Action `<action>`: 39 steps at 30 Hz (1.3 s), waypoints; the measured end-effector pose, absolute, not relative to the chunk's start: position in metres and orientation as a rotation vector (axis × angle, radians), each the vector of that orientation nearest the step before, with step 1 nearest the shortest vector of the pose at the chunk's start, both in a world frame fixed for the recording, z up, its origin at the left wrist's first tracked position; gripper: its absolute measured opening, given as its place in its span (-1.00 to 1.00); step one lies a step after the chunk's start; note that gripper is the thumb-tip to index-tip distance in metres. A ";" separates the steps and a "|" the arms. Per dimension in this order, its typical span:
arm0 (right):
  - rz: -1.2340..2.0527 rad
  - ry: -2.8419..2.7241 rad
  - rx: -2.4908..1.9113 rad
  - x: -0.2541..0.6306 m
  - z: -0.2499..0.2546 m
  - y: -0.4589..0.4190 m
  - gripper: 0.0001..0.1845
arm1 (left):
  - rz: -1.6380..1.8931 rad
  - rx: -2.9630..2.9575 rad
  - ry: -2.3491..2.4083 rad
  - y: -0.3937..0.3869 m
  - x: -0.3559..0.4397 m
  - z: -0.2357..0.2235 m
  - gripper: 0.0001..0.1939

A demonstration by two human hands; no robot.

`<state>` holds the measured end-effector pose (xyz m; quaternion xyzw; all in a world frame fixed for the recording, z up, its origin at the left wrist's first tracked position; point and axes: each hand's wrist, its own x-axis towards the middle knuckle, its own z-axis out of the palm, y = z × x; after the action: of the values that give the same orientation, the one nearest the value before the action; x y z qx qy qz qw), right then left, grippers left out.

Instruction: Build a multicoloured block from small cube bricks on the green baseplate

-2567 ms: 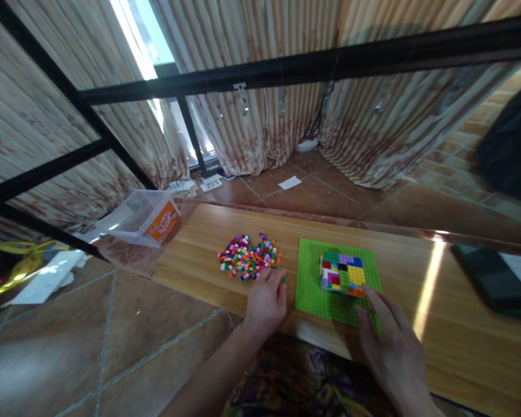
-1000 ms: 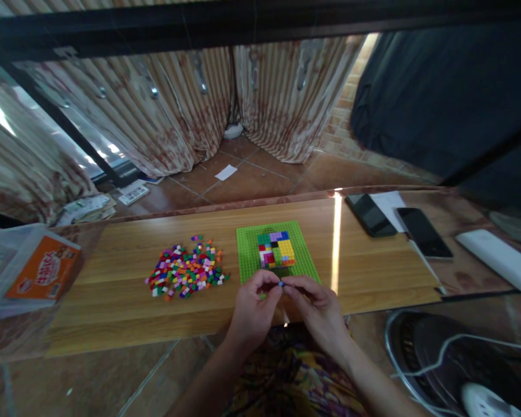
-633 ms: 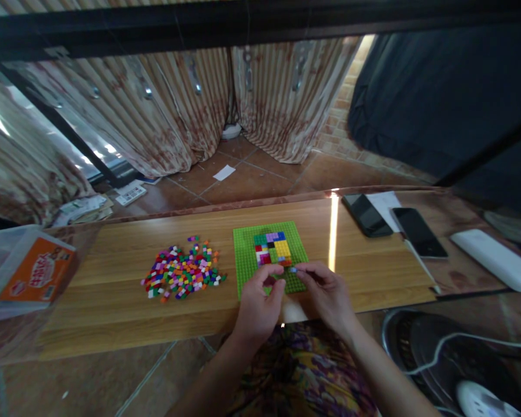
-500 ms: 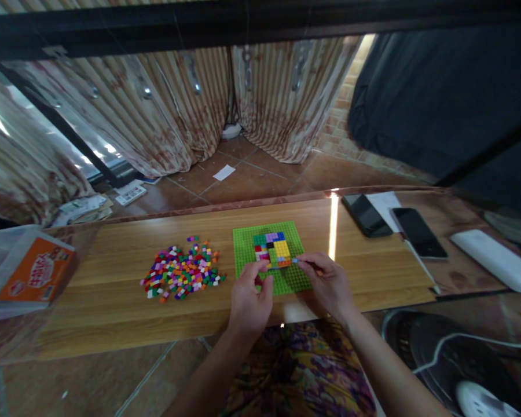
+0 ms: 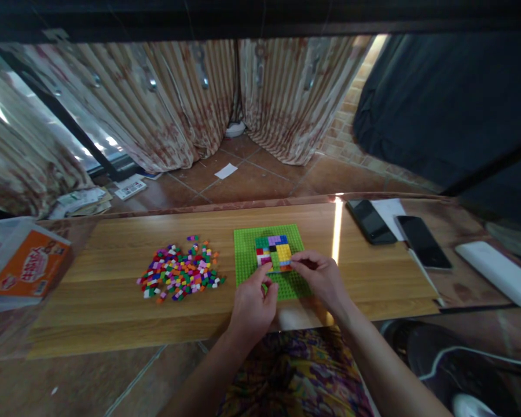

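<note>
A green studded baseplate (image 5: 245,249) lies on the wooden board, bearing a low square build of coloured toy bricks (image 5: 283,253). Yellow, blue, lilac, green, red and black studs show on its top. My left hand (image 5: 252,306) rests at the build's front left, index finger stretched against it and thumb apart, holding nothing that I can see. At the right front corner, my right hand (image 5: 324,279) pinches a small light-blue brick against the build's edge; the fingertips mostly hide it. Left of the plate spreads a pile of loose small bricks (image 5: 182,273).
A clear plastic tub with an orange label (image 5: 28,267) stands at the far left. Two dark phones (image 5: 370,221), a sheet of paper (image 5: 391,215) and a white oblong device (image 5: 497,272) lie at the right. Curtains (image 5: 282,104) hang beyond the table.
My right hand has moved slightly left, bringing the light-blue brick from beside the build to its right front corner. My left hand stays by the front left, slightly lower in view.
</note>
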<state>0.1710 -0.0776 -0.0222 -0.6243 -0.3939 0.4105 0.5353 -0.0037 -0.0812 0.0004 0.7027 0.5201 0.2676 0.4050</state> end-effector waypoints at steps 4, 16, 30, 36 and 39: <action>1.103 -0.751 -1.437 0.167 -0.018 -0.076 -0.72 | 0.688 1.802 1.295 -0.081 -0.004 -0.002 -0.59; 1.145 -0.627 -1.406 0.158 -0.016 -0.074 -0.68 | 0.674 1.858 1.312 -0.077 -0.004 -0.002 -0.62; 0.814 -0.726 -1.541 0.171 -0.035 -0.104 -0.66 | 0.843 1.792 1.635 -0.098 -0.098 -0.020 -0.83; 0.680 -0.763 -1.692 0.173 -0.032 -0.108 -0.63 | 0.890 1.865 1.860 -0.093 -0.140 -0.027 -0.83; 0.655 -0.741 -1.737 0.174 -0.035 -0.109 -0.64 | 0.853 1.957 1.912 -0.087 -0.143 -0.025 -0.88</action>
<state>0.1739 -0.1091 -0.0353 -0.7309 -0.3118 0.2758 0.5409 -0.1431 -0.0873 -0.0246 0.6763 0.6610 0.2947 0.1374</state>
